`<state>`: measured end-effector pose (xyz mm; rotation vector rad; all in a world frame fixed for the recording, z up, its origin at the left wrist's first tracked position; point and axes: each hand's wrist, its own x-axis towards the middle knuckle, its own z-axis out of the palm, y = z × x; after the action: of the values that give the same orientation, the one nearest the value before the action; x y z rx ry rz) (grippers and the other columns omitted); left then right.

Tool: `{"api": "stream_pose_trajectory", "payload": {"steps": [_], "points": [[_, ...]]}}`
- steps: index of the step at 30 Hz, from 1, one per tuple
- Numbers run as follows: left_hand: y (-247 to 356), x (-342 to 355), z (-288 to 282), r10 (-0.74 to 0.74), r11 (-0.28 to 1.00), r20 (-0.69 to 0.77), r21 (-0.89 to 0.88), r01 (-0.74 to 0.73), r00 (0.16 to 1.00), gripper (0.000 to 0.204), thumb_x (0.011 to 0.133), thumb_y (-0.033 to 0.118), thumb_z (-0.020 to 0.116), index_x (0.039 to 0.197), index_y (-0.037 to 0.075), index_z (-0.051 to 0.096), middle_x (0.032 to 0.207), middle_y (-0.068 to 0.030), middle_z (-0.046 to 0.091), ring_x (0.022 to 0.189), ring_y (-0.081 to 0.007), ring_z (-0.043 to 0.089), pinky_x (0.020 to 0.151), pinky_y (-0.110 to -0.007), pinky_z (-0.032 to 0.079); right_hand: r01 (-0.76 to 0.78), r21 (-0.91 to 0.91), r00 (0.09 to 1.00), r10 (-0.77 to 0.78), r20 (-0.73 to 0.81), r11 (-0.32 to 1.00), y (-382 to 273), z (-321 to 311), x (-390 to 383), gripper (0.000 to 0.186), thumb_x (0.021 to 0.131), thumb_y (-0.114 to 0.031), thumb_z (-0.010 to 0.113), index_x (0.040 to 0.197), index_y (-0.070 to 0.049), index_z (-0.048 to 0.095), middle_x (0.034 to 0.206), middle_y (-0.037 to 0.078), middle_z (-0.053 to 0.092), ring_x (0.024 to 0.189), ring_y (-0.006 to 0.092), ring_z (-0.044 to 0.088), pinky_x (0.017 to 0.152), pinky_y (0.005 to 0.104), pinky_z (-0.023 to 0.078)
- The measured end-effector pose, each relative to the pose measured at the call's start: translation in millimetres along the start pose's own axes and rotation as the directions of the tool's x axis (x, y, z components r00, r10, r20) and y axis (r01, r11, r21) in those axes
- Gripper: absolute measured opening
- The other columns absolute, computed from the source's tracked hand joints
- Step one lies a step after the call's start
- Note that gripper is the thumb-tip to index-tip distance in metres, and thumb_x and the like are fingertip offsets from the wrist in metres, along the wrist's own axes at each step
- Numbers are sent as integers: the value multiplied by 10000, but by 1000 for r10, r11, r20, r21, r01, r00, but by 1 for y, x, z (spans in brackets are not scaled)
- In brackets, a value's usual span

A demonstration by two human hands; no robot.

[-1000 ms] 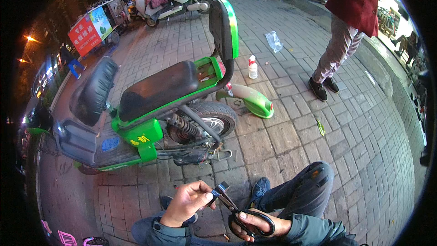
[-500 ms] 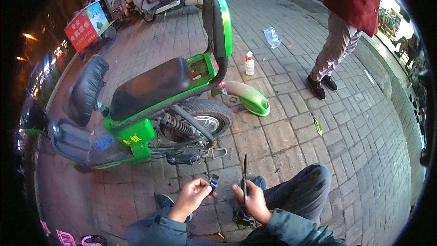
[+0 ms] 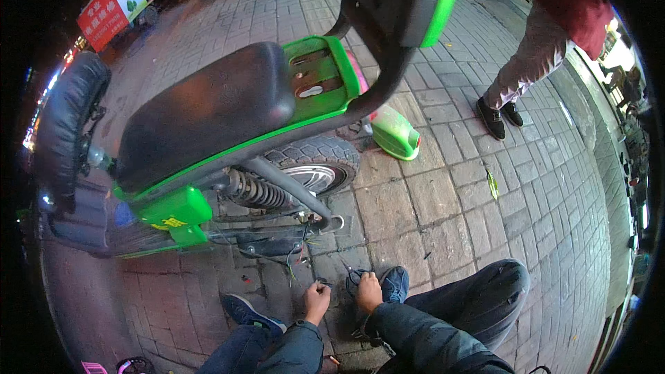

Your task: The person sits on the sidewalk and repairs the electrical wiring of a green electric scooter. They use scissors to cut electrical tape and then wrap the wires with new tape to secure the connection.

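Note:
My left hand (image 3: 317,303) is low over the paving with its fingers closed. A dark bit at its fingertips looks like the roll of black tape (image 3: 325,282), mostly hidden by the hand. Just right of it, my right hand (image 3: 369,293) is closed on dark-handled scissors (image 3: 355,278), whose thin tip points away and to the left. Beyond both hands, thin loose wires (image 3: 290,266) hang from under the green electric scooter (image 3: 201,107), near a black box-shaped part (image 3: 270,243).
The scooter's rear wheel (image 3: 315,166) and its green mudguard (image 3: 395,135) are ahead. My shoes (image 3: 253,313) flank my hands, and my bent right knee (image 3: 502,287) rises at right. A person in a dark red top (image 3: 571,7) stands far right. A red sign (image 3: 104,19) is far left.
My hands have moved forward and down toward the paving, and closer together. The scissors no longer point straight up. My view has shifted closer to the scooter, and the white bottle is out of sight.

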<state>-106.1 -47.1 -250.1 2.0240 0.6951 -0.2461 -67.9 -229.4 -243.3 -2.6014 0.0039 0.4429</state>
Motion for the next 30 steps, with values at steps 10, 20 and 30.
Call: {"api": "stream_pose_trajectory", "payload": {"steps": [10,20,30], "points": [[33,11,-2,-240,875,183,-385,294,953,227,914,224,693,901,-2,665,913,-77,667,752,-187,674,696,-334,571,-37,-127,999,36,-13,991,-18,-22,40,507,755,-271,791,1079,39,556,1126,219,557,1102,387,575,927,448,505],[126,-33,-55,-267,693,265,-616,375,927,415,1048,456,500,1175,72,592,1079,-49,664,985,-185,667,804,-351,538,9,809,998,46,-45,588,-77,-63,30,374,973,-304,661,1057,59,685,976,180,715,891,255,687,774,395,529],[186,-85,-70,-176,534,301,-771,348,937,382,1059,463,454,1215,133,568,1126,-2,620,979,-161,630,825,-352,524,-165,956,910,-336,243,244,-109,-167,-23,364,997,-195,656,1282,31,643,1091,112,728,923,137,674,742,304,570]]}}
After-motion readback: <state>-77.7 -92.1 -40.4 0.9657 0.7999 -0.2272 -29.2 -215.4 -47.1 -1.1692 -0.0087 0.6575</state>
